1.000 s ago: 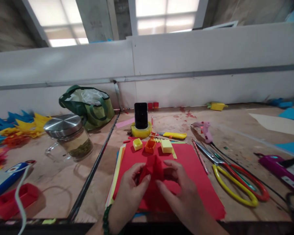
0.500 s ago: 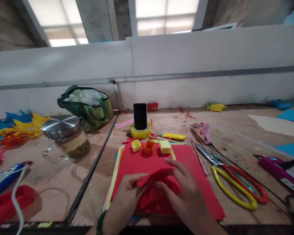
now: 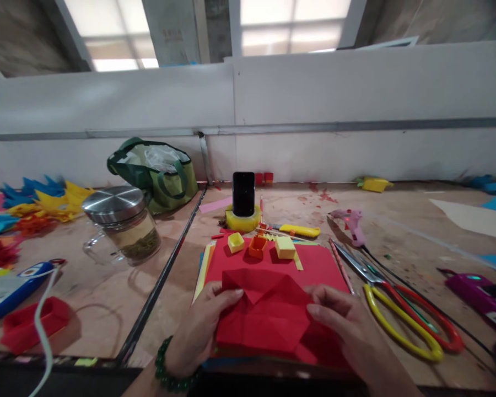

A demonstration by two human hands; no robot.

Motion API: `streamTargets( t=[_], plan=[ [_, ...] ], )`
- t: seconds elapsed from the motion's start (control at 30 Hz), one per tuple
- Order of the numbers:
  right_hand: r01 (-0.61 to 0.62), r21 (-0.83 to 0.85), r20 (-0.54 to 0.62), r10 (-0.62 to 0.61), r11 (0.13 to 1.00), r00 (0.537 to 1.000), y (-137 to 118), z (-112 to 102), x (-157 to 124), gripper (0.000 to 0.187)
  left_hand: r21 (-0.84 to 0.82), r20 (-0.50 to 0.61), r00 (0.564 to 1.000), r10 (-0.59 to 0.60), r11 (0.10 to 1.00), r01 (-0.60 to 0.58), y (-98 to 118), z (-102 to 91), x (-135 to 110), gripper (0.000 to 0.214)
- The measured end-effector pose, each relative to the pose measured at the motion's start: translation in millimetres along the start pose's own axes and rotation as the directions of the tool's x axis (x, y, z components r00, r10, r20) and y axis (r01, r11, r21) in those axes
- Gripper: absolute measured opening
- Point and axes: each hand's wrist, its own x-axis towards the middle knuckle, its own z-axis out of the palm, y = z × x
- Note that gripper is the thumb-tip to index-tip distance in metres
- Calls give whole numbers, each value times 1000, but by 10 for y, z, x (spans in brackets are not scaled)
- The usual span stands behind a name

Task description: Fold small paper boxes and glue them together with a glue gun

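Note:
A creased sheet of red paper [image 3: 264,320] is spread between my hands, with a triangular flap along its far edge. My left hand [image 3: 206,317] pinches its left side, thumb on top. At the right side, my right hand [image 3: 339,314] grips the paper between thumb and fingers. Beneath lies a stack of coloured sheets with a red sheet [image 3: 314,259] uppermost. Just beyond my hands, on the stack, stand a small open yellow paper box [image 3: 235,242], an orange one [image 3: 257,247] and a pale yellow paper cube [image 3: 285,248].
Scissors [image 3: 413,331] and a pink glue gun [image 3: 351,223] lie to the right. A yellow utility knife [image 3: 300,230] and a phone [image 3: 243,194] on a tape roll [image 3: 242,220] are behind the stack. A glass mug [image 3: 128,237], green bag [image 3: 169,184] and red paper box [image 3: 35,322] sit left.
The red paper, folded up between my hands before, is now opened out flatter. My hands have moved apart to its two sides. The view has shifted slightly left.

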Motion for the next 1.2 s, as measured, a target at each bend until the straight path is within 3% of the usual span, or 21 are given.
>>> streamTargets(
  t=[0.1, 0.23, 0.33, 0.43, 0.47, 0.5, 0.53, 0.57, 0.63, 0.67, 0.73, 0.83, 1.0, 1.1, 1.2],
  plan=[
    [18, -127, 53, -12, 992, 999, -121, -83, 21, 31, 154, 94, 996, -1, 988, -14, 27, -30, 15, 29],
    [197, -219, 67, -187, 956, 980, -488, -60, 82, 53, 500, 234, 965, 121, 836, -226, 105, 54, -11, 28],
    [209, -271, 268, -134, 940, 954, -688, 97, 259, 63, 576, 334, 930, 154, 748, -331, 254, 132, -29, 29],
    [64, -176, 563, 47, 982, 825, -735, 285, 567, 48, 628, 365, 908, 208, 665, -404, 492, 122, 35, 29],
    [14, -134, 593, 69, 991, 802, -737, 340, 680, 42, 647, 366, 879, 307, 595, -477, 579, 101, 70, 24],
    [-24, -102, 593, 80, 995, 801, -742, 388, 789, 37, 683, 352, 827, 439, 483, -548, 664, 77, 105, 18],
    [-45, -69, 572, 77, 997, 817, -753, 429, 892, 34, 737, 270, 741, 615, 363, -570, 742, 55, 136, 21],
    [-49, -42, 544, 64, 998, 837, -773, 462, 984, 33, 800, 230, 623, 747, 219, -559, 808, 39, 161, 24],
    [-17, -12, 504, 21, 1000, 864, -834, 500, 1135, 34, 877, 280, 432, 858, -45, -478, 907, 38, 191, 17],
    [12, 2, 496, -12, 1000, 868, -870, 504, 1193, 33, 886, 342, 396, 852, -151, -439, 940, 55, 199, 12],
    [71, 28, 494, -76, 997, 866, -939, 485, 1279, 31, 879, 439, 406, 801, -289, -380, 993, 114, 212, 9],
    [85, 97, 522, -123, 992, 844, -1005, 415, 1336, 29, 872, 487, 437, 756, -389, -297, 1071, 226, 230, 12],
    [95, 112, 576, -143, 989, 805, -1052, 323, 1288, 28, 810, 586, 375, 718, -523, -265, 1143, 380, 247, 13],
    [106, 104, 566, -147, 989, 811, -1098, 301, 1244, 27, 787, 617, 341, 710, -539, -302, 1121, 424, 253, 18],
    [116, 62, 545, -131, 991, 828, -1152, 284, 1211, 28, 796, 576, 320, 752, -427, -430, 1119, 411, 258, 15]
  ],
)
